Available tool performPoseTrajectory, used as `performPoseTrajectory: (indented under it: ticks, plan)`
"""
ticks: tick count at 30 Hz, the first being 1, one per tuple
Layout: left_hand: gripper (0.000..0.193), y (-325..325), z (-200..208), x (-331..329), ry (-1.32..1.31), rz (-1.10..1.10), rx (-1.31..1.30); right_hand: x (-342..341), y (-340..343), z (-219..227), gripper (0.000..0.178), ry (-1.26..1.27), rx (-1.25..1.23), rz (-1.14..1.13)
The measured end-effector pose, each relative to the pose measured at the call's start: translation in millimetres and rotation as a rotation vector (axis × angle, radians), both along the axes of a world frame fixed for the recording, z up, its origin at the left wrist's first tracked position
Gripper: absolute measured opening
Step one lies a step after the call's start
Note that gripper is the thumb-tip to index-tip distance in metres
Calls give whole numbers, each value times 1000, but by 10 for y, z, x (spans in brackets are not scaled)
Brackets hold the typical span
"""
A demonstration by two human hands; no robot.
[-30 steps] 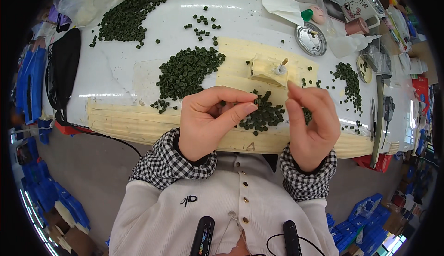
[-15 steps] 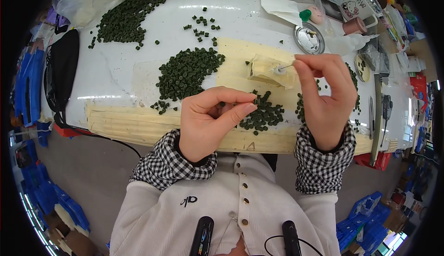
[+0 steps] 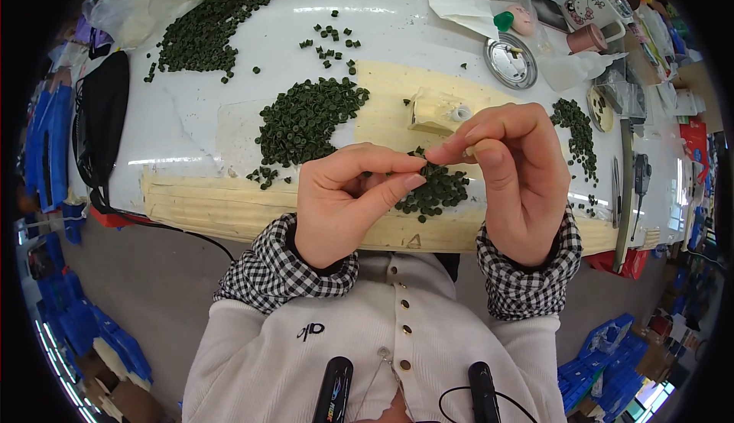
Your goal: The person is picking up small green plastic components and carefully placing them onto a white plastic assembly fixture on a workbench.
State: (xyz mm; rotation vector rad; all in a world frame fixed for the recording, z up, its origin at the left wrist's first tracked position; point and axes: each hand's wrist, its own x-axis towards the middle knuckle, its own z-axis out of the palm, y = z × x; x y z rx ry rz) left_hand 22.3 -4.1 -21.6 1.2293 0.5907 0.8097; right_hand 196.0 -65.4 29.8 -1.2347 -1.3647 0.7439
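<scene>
My left hand (image 3: 336,205) is closed in a pinch over the near edge of the table. A tiny dark green piece seems to sit at its fingertips, mostly covered. My right hand (image 3: 524,182) is closed too, its index finger reaching to the left fingertips. The thin rod it pinches is nearly hidden by the fingers. Just beyond the hands, a block wrapped in yellowish tape (image 3: 430,112) bears a small white nozzle (image 3: 460,113). Below the fingertips lies a small heap of dark green pieces (image 3: 436,194), with a larger pile of green pieces (image 3: 302,121) to its left.
A long pile of green pieces (image 3: 210,33) spreads at the far left. More loose pieces (image 3: 573,129) lie at the right, near tweezers (image 3: 616,190). A round metal lid (image 3: 511,62), a mug (image 3: 592,9) and a thread spool (image 3: 587,40) stand at the back right.
My right hand has moved left and nearer, bringing the thin rod from the white nozzle to my left fingertips. The left hand has stayed in place.
</scene>
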Motion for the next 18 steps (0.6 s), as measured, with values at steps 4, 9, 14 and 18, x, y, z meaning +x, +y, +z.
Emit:
performPoseTrajectory:
  ticks: [4,9,14,18]
  plan:
    - [18,3,-10,1,-10,-5,4,-3,5,1,20,-22,-3,2]
    - [16,17,21,-31,47,-36,59,0,6,0,20,-42,-8,9]
    - [15,17,26,-35,65,-35,47,-4,18,-21,19,53,56,-79]
    - [15,7,27,-34,75,-25,33,85,99,-108,14,-126,191,-391]
